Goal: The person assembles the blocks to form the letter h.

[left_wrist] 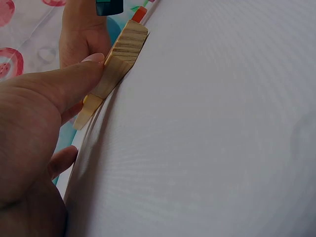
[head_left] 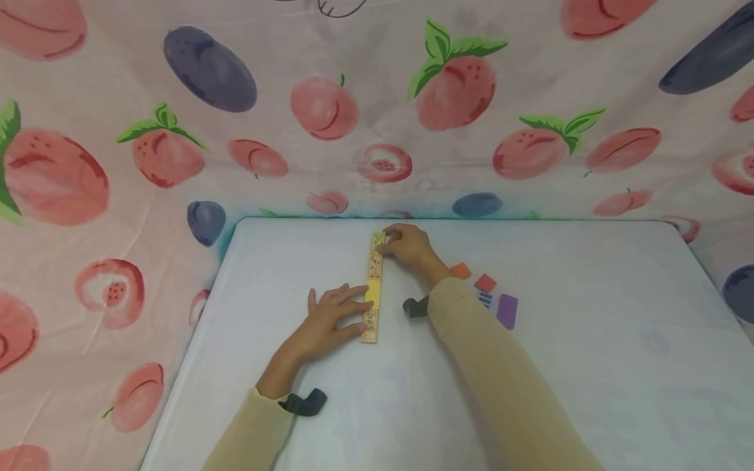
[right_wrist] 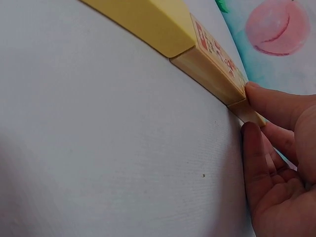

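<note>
Several wooden blocks lie end to end in one straight row on the white table. A printed block (head_left: 369,326) forms the near end, then a plain yellow block (head_left: 374,294), another printed block (head_left: 375,267) and a far printed block (head_left: 377,239). My left hand (head_left: 326,324) lies to the left of the row, fingers spread and fairly straight, tips touching the near blocks; in the left wrist view its thumb (left_wrist: 81,74) rests against the wood. At the far end, my right hand (head_left: 409,245) pinches the far block; its thumb (right_wrist: 271,101) shows at the edge in the right wrist view.
Right of the row, partly behind the right sleeve (head_left: 477,340), lie two orange-red pieces (head_left: 485,282), a blue-and-white printed piece (head_left: 485,299) and a purple block (head_left: 507,311). A fruit-print cloth (head_left: 383,118) hangs behind the table's far edge and down the left side.
</note>
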The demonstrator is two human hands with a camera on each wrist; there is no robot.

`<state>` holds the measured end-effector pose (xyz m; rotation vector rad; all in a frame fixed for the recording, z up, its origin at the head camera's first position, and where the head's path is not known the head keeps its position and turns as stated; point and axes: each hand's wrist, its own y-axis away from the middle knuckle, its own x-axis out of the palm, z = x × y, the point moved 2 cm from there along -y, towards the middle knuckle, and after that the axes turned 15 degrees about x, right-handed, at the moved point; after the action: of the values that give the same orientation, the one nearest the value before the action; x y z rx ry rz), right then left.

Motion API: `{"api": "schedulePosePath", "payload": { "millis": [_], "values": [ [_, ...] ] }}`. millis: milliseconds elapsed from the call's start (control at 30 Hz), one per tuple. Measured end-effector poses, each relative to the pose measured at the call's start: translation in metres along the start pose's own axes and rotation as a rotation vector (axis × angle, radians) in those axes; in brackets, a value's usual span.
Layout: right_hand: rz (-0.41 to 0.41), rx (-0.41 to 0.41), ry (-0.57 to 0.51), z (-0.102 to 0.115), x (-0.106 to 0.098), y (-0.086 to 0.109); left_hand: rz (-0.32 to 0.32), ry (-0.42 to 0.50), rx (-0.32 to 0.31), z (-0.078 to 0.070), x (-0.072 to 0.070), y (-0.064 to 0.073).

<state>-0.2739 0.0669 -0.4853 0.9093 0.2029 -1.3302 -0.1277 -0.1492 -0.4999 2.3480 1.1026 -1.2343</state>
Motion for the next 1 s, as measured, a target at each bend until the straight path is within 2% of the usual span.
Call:
{"api": "schedulePosePath", "payload": {
  "millis": [1000],
  "values": [
    [-0.005, 0.012, 0.001, -0.0021, 0.0021, -0.0019, -0.022, 0.0, 0.029, 0.0013, 0.001, 0.0]
  ]
}}
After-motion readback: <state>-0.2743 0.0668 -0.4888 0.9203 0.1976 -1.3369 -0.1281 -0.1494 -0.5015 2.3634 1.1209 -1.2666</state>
